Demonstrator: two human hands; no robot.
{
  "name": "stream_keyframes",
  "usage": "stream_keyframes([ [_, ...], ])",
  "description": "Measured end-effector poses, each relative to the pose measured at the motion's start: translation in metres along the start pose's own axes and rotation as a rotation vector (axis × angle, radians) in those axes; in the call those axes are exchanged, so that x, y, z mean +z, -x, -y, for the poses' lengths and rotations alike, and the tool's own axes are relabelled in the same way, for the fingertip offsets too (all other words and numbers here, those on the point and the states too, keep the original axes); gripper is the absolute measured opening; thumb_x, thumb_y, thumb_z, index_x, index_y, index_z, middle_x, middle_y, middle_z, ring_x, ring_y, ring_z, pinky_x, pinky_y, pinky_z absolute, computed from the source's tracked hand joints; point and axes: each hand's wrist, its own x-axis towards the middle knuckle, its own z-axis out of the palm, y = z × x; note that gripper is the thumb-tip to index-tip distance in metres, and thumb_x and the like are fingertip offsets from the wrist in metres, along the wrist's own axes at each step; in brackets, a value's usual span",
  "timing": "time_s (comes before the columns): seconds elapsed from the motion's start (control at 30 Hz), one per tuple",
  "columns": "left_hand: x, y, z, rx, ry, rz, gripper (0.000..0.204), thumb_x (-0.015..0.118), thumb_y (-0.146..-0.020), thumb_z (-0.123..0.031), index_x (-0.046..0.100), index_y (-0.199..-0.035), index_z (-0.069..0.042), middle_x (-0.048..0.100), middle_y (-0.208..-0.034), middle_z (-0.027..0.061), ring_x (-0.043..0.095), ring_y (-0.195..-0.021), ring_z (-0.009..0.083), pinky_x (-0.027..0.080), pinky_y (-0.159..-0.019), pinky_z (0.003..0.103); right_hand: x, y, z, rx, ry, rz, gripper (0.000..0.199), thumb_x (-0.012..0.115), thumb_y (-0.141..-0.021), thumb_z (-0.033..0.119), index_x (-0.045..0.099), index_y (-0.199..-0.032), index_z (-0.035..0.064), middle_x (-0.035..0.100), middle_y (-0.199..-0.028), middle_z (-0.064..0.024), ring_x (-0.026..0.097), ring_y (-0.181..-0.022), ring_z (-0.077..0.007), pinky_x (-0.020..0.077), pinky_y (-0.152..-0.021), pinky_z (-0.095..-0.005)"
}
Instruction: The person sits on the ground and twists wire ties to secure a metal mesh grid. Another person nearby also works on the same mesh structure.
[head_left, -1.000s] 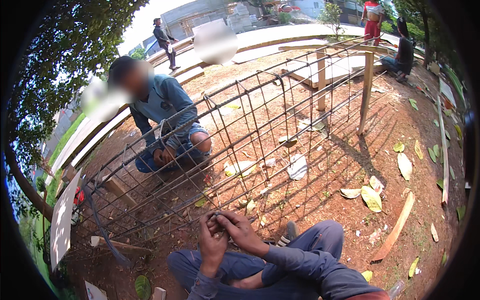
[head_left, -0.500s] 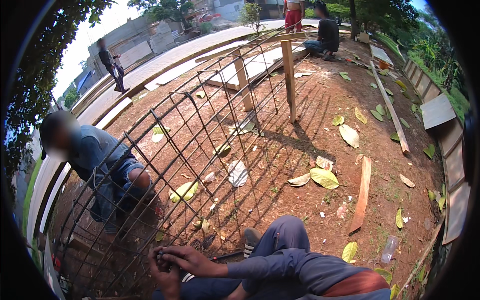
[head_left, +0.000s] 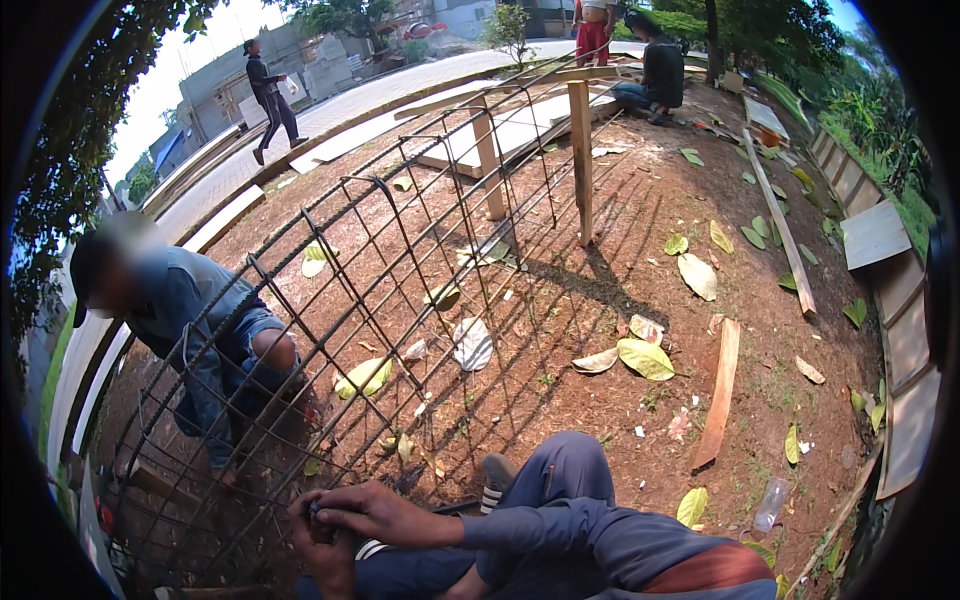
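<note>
- The fingertips of the left hand (head_left: 322,548) and right hand (head_left: 388,514) meet, curled inward; I cannot tell whether they pinch something small.
- Both hands sit low before the lap, probably so the forearms stay steady.
- Just beyond, the steel bar cage (head_left: 375,181) slants from lower left to the upper middle, its hoops apparently spacing the long bars.
- Wooden posts (head_left: 580,165) stand upright by its far part, presumably as supports.
- Across the cage, a co-worker (head_left: 205,295) squats, one arm reaching down, likely for low access.
</note>
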Motion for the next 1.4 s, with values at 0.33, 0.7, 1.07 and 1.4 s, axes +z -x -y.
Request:
stream_keyframes([
  [0.33, 0.013, 0.001, -0.023, 0.058, -0.030, -0.059, 0.053, 0.079, -0.088, -0.016, 0.049, -0.130, -0.005, 0.055, -0.122, 0.0075, 0.059, -0.114, 0.0179, 0.048, -0.098, 0.031, -0.006, -0.001, -0.005, 0.005, -0.123, 0.090, 0.025, 0.063, -0.102, 0.015, 0.068, -0.118, -0.0034, 0.074, -0.102, -0.0128, 0.070, -0.097, -0.0170, 0.0539, -0.087, -0.0321],
  [0.7, 0.004, 0.009, -0.026, 0.001, -0.040, -0.039, 0.047, 0.071, -0.090, 0.005, 0.046, -0.129, -0.007, 0.053, -0.123, 0.0087, 0.059, -0.114, 0.0174, 0.054, -0.094, 0.030, -0.006, -0.002, -0.002, 0.108, -0.196, 0.169, 0.029, 0.062, -0.104, 0.019, 0.068, -0.120, -0.0045, 0.076, -0.102, -0.0121, 0.071, -0.097, -0.0170, 0.0551, -0.085, -0.0320],
  [1.07, 0.012, 0.008, -0.034, -0.037, 0.000, 0.027, 0.049, 0.073, -0.089, 0.003, 0.046, -0.130, -0.007, 0.055, -0.122, 0.0086, 0.059, -0.114, 0.0183, 0.051, -0.097, 0.031, -0.026, -0.005, 0.030, 0.140, -0.121, 0.204, 0.033, 0.064, -0.102, 0.025, 0.070, -0.121, -0.0022, 0.076, -0.093, -0.0121, 0.067, -0.084, -0.0122, 0.0525, -0.076, -0.0320],
  [1.4, 0.007, 0.006, -0.037, -0.010, -0.141, 0.056, 0.055, 0.074, -0.083, 0.007, 0.049, -0.130, -0.006, 0.055, -0.122, 0.0071, 0.060, -0.109, 0.0162, 0.050, -0.093, 0.030, -0.040, -0.007, 0.016, 0.047, 0.013, 0.207, 0.031, 0.067, -0.099, 0.026, 0.072, -0.112, -0.0029, 0.072, -0.083, -0.0166, 0.069, -0.078, -0.0201, 0.0528, -0.073, -0.0358],
])
